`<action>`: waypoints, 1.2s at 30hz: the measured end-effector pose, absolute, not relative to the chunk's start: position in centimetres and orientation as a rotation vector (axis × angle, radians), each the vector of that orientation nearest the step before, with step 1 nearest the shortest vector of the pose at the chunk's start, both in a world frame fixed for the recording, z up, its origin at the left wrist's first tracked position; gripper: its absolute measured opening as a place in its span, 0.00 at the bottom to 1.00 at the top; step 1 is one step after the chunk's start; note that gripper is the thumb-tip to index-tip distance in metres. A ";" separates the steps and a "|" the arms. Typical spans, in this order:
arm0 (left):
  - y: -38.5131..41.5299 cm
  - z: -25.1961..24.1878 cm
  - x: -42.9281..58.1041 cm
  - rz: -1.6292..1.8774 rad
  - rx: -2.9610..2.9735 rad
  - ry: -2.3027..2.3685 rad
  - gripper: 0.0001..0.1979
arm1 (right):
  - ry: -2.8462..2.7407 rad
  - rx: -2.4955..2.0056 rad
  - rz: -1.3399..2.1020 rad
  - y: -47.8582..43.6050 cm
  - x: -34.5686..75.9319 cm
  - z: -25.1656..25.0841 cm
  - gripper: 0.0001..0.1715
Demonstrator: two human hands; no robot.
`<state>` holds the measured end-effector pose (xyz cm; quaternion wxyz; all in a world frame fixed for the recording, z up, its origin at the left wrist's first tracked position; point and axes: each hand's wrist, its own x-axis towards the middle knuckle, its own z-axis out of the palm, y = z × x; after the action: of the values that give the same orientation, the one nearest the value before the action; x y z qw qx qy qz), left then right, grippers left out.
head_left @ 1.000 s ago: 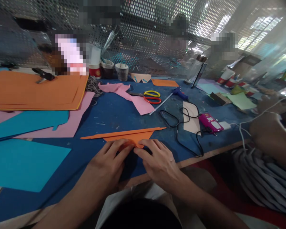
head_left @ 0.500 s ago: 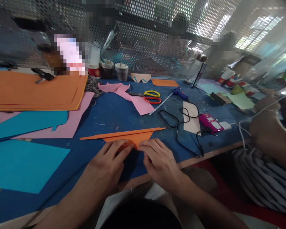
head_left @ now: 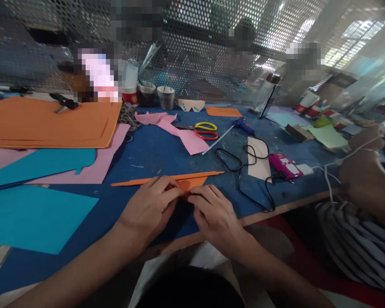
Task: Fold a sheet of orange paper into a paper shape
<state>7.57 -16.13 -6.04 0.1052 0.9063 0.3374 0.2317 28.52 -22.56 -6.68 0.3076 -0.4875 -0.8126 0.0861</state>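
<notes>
An orange paper (head_left: pixel 192 183) lies near the table's front edge, its far side a long thin folded strip with narrow ends sticking out left and right. My left hand (head_left: pixel 152 205) is closed on the paper's near left part, the fingers bent over it and covering much of it. Close beside it, my right hand (head_left: pixel 213 209) pinches the near edge with thumb and fingers. The fingertips of both hands almost meet. What lies beneath them is hidden.
On the blue table (head_left: pixel 154 156) are scissors (head_left: pixel 205 131), a blue glue gun (head_left: pixel 244 126) with black cord, a magenta power strip (head_left: pixel 285 166), pink scraps (head_left: pixel 192 142), orange sheets (head_left: pixel 48 124) and teal paper (head_left: pixel 38 216). A person's arm (head_left: pixel 362 171) is at the right.
My left hand has shifted slightly up and now covers more of the orange paper's left side. My right hand stays nearly in place. The view has turned slightly.
</notes>
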 end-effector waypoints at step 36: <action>-15.2 -5.6 8.3 0.430 2.639 1.109 0.11 | -1.936 -1.414 0.495 -20.4 28.3 -5.6 0.10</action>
<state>8.28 -15.20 -5.59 0.1233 0.9047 0.3802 0.1476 28.28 -20.39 -5.60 0.3399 -0.5434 -0.7437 0.1900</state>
